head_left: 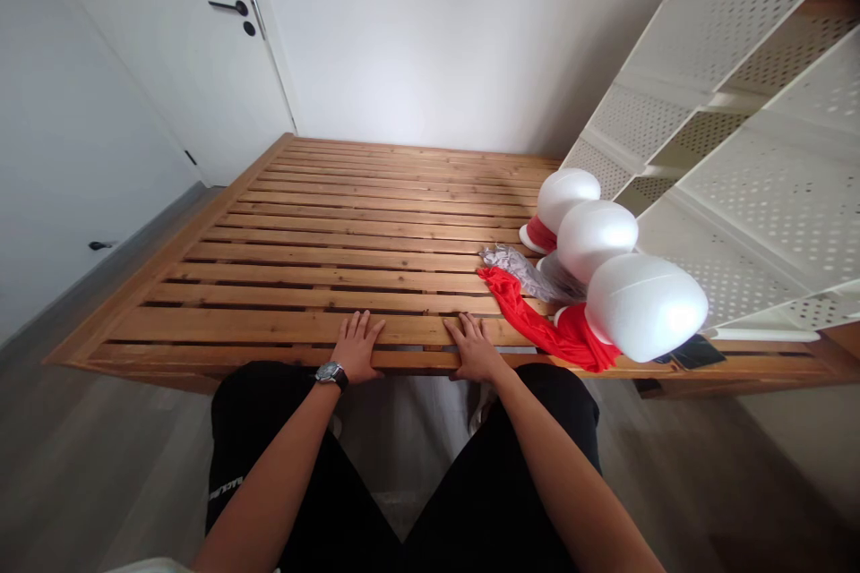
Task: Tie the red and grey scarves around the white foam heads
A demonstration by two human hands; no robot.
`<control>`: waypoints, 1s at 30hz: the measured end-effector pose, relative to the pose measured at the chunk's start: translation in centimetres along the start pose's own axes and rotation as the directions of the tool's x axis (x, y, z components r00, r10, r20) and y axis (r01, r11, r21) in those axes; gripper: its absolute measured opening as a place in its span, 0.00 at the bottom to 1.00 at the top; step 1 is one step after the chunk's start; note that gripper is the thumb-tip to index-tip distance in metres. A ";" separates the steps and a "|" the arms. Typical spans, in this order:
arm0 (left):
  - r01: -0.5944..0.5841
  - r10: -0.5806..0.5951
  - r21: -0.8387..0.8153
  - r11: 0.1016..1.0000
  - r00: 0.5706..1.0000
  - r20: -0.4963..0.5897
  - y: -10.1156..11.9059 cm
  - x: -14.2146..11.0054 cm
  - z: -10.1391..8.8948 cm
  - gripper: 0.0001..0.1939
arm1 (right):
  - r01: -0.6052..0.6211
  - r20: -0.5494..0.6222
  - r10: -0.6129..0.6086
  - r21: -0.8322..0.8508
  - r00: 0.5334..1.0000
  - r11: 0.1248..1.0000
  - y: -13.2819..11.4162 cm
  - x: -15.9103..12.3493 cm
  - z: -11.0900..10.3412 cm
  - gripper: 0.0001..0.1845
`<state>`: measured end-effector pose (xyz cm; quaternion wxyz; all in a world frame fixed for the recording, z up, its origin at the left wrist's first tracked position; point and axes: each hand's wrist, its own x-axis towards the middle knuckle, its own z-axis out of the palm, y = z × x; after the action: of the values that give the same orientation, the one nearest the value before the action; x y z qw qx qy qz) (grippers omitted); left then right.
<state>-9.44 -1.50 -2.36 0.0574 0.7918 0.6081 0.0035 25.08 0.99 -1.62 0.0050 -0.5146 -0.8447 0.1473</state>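
My left hand (356, 345) lies flat and open on the front slat of a wooden slatted bed frame (322, 260), a watch on its wrist. My right hand (474, 346) rests flat and open on the same slat, a short way to the right. Neither hand holds anything. Just right of my right hand a red cloth (537, 322) trails across the slats. Three white foam mannequin heads (605, 260) stand in a row behind it, the nearest (641, 304) wrapped at its base in the red cloth. A grey cloth (530, 273) lies beside the middle head.
A white perforated shelf unit (732, 161) leans at the right of the bed frame. A dark phone-like object (695, 351) lies under the nearest head. A white door (202, 45) with a black handle stands at the back left. My knees in black shorts are below the frame's edge.
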 end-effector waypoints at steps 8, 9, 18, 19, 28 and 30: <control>0.004 -0.004 -0.006 1.000 1.000 0.004 0.0 0.0 -0.1 0.68 | -0.007 0.005 0.007 -0.001 1.000 1.000 0.0 0.0 0.0 0.76; 0.005 -0.005 -0.008 1.000 1.000 0.005 0.0 0.0 -0.1 0.68 | -0.006 0.003 0.006 -0.001 1.000 1.000 0.0 0.0 0.0 0.76; 0.015 -0.015 0.000 1.000 1.000 0.019 0.2 0.0 -0.3 0.68 | 0.001 -0.005 -0.001 0.005 1.000 1.000 0.0 0.0 0.1 0.76; 0.013 -0.013 -0.002 1.000 1.000 0.018 0.2 0.0 -0.4 0.68 | 0.001 -0.006 -0.001 0.003 1.000 1.000 0.0 0.0 0.1 0.76; 0.007 -0.007 -0.008 1.000 1.000 0.011 0.1 0.0 -0.2 0.68 | -0.001 0.003 0.001 0.021 1.000 1.000 -0.1 0.0 -0.1 0.75; 0.004 -0.004 -0.011 1.000 1.000 0.012 0.1 0.0 -0.1 0.68 | -0.010 0.009 0.010 0.023 1.000 1.000 -0.2 -0.1 -0.2 0.76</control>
<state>-9.34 -1.48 -2.26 0.0655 0.7902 0.6094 0.0021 24.97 0.91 -1.37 0.0064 -0.5179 -0.8405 0.1591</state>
